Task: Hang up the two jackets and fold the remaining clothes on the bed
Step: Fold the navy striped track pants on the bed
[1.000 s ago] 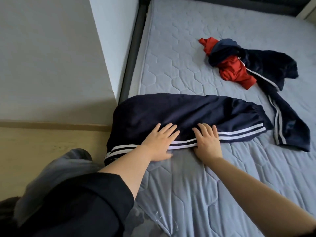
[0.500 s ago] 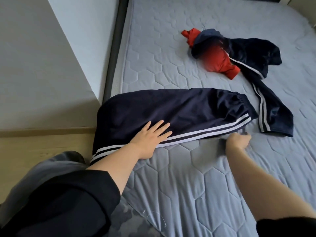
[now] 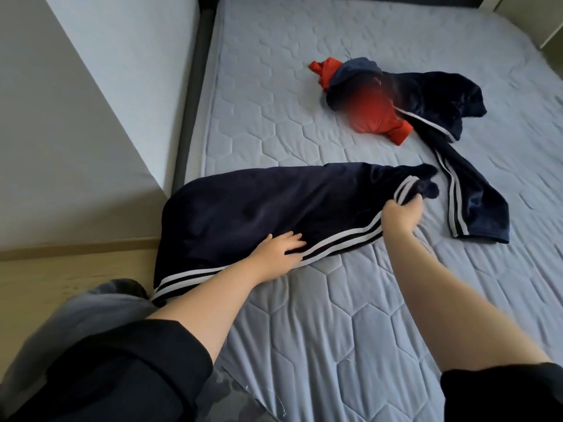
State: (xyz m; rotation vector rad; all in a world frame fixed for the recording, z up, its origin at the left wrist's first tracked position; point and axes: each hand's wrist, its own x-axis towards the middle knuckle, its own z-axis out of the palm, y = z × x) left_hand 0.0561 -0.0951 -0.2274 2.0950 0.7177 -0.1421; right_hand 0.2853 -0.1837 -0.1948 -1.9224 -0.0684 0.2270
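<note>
On the bed [image 3: 335, 315], left hand [image 3: 278, 249] flat on navy trousers [image 3: 259, 208], right hand [image 3: 400, 216] gripping their waistband.

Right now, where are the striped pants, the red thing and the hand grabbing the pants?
striped pants [image 3: 243, 208]: head view, dark middle.
red thing [image 3: 370, 117]: head view, blurred bulge.
right hand [image 3: 400, 216]: head view, back.

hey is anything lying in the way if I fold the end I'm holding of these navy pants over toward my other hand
Nothing visible does. The right hand grips the navy pants at one end, the left hand lies flat on them, and only smooth pant fabric lies between.
</note>
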